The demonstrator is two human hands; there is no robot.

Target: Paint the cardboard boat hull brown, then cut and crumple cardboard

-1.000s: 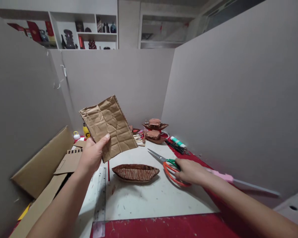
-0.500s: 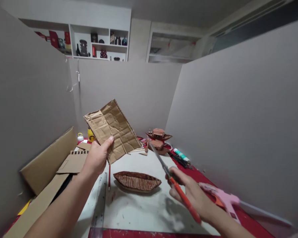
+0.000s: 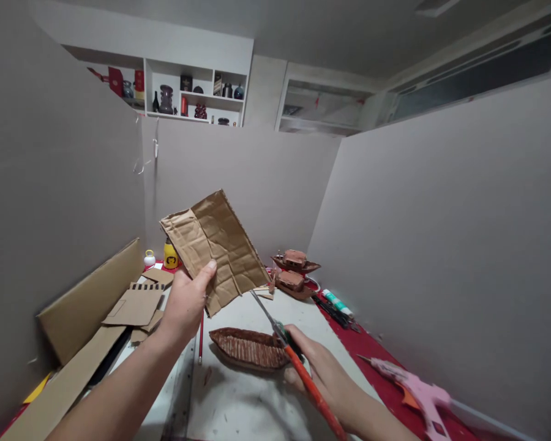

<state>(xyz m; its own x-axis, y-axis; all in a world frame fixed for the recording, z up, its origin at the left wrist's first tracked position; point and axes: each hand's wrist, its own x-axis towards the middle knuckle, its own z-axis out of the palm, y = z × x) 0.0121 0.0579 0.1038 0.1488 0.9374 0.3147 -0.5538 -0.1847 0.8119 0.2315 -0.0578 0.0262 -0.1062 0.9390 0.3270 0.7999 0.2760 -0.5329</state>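
Note:
My left hand (image 3: 190,300) grips a creased piece of brown cardboard (image 3: 220,251) by its lower left edge, thumb on the face towards me. The cardboard is held up and tilted above the table. In my right hand (image 3: 319,367) is a pair of scissors (image 3: 298,367) with orange-red handles, the blades pointing up and left. The blade tips are close beside the cardboard's lower edge; whether they touch it I cannot tell. Below, a small brown model boat hull (image 3: 245,349) with a striped inside sits on the white board, partly behind the scissors and right hand.
Two brown model boats (image 3: 296,260) stand at the back. To the right are a pink glue gun (image 3: 413,389) and a white-green tube (image 3: 337,303). Cardboard pieces (image 3: 135,306) lie left, near a yellow container (image 3: 170,254). A red pencil (image 3: 201,340) lies beside the hull. Grey panels surround the table.
My right hand has brought the scissors left, close to the cardboard's lower edge. The cardboard stays in my left hand, and the view has tilted up a little.

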